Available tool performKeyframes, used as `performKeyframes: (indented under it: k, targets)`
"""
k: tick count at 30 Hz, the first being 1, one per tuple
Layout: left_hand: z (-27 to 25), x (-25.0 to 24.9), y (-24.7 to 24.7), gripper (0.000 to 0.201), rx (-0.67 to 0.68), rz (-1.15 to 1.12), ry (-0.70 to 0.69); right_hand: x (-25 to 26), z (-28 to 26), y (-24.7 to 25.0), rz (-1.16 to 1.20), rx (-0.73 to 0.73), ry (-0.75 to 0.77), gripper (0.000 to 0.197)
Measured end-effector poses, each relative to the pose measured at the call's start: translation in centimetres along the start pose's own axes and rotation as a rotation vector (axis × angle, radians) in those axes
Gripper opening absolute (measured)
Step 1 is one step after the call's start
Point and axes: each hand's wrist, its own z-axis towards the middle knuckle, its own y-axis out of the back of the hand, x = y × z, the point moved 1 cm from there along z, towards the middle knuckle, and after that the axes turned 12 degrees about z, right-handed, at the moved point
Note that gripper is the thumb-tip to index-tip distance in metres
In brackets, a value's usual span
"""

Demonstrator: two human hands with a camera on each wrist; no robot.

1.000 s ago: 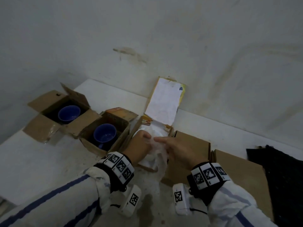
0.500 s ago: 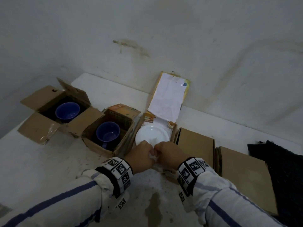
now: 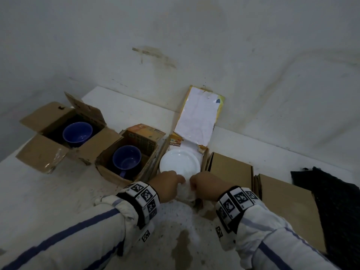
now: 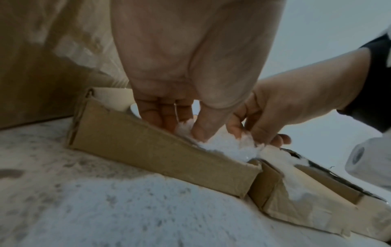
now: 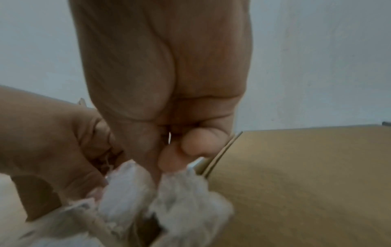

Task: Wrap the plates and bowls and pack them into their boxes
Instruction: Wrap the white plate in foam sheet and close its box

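Note:
A white plate (image 3: 180,162) lies in an open flat box (image 3: 204,162) whose lid (image 3: 198,117) leans on the wall. At the box's near edge both hands pinch a crumpled clear plastic wrap (image 3: 186,191). My left hand (image 3: 168,185) grips its left side, thumb and fingers in the white wrap (image 4: 228,147) over the box's front wall (image 4: 158,150). My right hand (image 3: 207,187) pinches the wrap (image 5: 135,187) from the right. Two blue bowls (image 3: 77,133) (image 3: 126,157) sit in open cartons to the left.
Two shut flat cardboard boxes (image 3: 230,168) (image 3: 288,207) lie right of the plate box. A dark cloth (image 3: 339,207) covers the far right. The white tabletop (image 3: 48,191) is speckled, with a stain near its front. The wall (image 3: 253,55) stands close behind the boxes.
The hands have come down from above the plate to the box's near edge, bunching the plastic wrap. The plate now shows uncovered in its box.

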Motion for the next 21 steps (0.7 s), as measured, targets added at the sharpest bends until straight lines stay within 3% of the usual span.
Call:
performKeyframes:
  k: [3,6,12,17,21]
  targets:
    - [-0.3,0.1,0.3,0.026,-0.121,0.141,-0.003,0.2,0.5,0.5,0.191,-0.151,0.025,0.026]
    - [-0.6,0.4,0.1,0.023,-0.175,0.259,-0.082,0.3,0.6,0.1,0.298,-0.123,0.028,0.023]
    - [-1.0,0.2,0.0,0.024,-0.176,0.19,-0.137,0.8,1.0,-0.5,-0.007,0.0,0.001,0.024]
    - [-0.7,-1.0,0.5,0.022,-0.128,0.172,-0.075,0.7,0.8,-1.2,0.039,-0.053,0.029,0.036]
    - [-0.5,-0.9,0.2,0.027,-0.129,0.031,0.052,-0.1,0.8,-1.1,-0.018,0.007,0.061,0.026]
